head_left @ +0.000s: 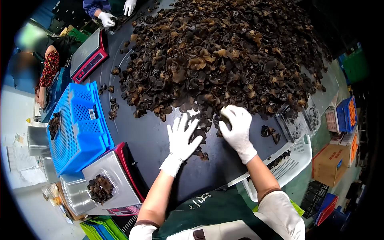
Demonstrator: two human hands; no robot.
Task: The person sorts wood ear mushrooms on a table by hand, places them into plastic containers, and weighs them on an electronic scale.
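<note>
On the dark desk [154, 138], in front of the person, the mushrooms [212, 60] lie in a broad heap, with some loose at its near edge. They look light, soft and rubbery, probably slippery when damp; the thin rims could tear, so the thicker middles seem the better hold. They are brown to near black, curled, ruffled and glossy in places. The left hand [181, 141] spreads its fingers wide against loose mushrooms, gripping none visibly; the right hand [239, 130] curls its fingers by the heap, their grip impossible to tell
</note>
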